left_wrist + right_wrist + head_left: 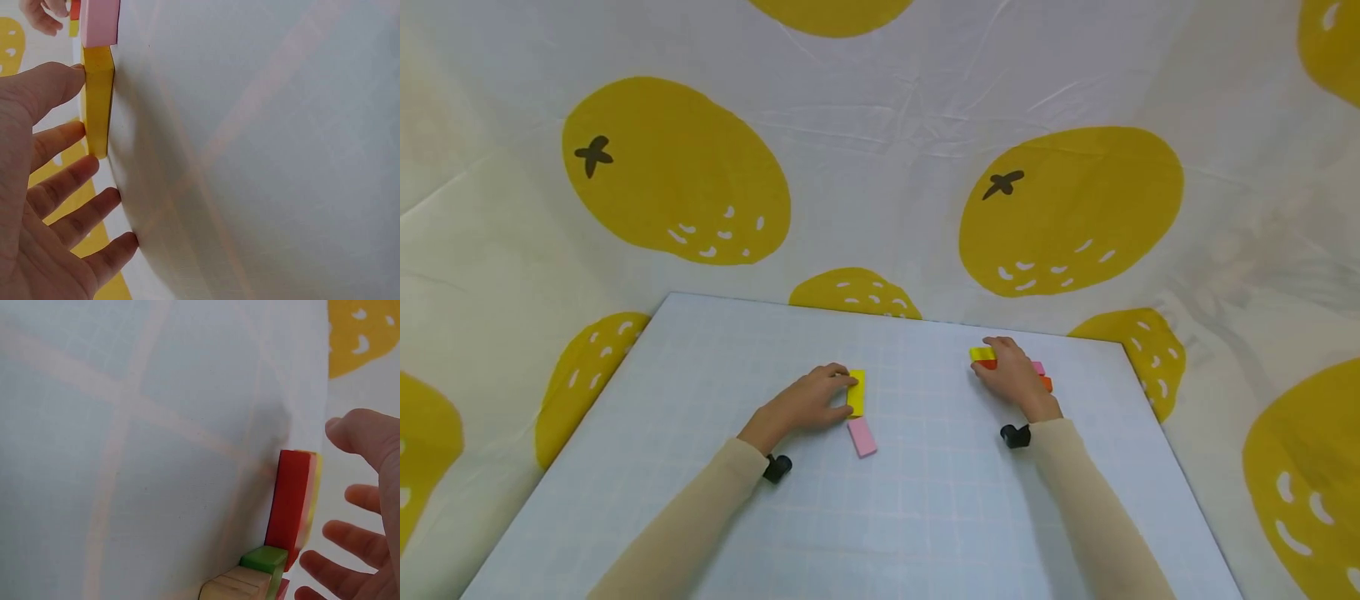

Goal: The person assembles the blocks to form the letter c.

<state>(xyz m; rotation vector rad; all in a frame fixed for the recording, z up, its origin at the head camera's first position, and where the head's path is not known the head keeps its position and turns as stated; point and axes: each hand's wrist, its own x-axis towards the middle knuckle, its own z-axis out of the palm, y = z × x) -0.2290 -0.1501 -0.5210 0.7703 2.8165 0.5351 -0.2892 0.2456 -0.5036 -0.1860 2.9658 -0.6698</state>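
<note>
My left hand (808, 400) reaches over a yellow block (857, 393) lying flat. Its thumb and index fingertips touch the block, with the other fingers spread toward the tabletop. A pink block (862, 437) lies at the near end of the yellow one, turned at a slight angle. Farther right, my right hand (1011, 375) hovers with spread fingers over a cluster of blocks. A red block (290, 500) stands beside a second yellow block (982, 354) there. Next to them are a green block (265, 557) and plain wooden blocks (232, 584), partly hidden by the hand in the head view.
Another pink block (1037, 367) and an orange block (1047, 383) show past the right hand. The pale checked tabletop (865, 517) ends at a back edge against a white cloth (880, 167) printed with yellow fruit. Black wrist cameras sit under both wrists.
</note>
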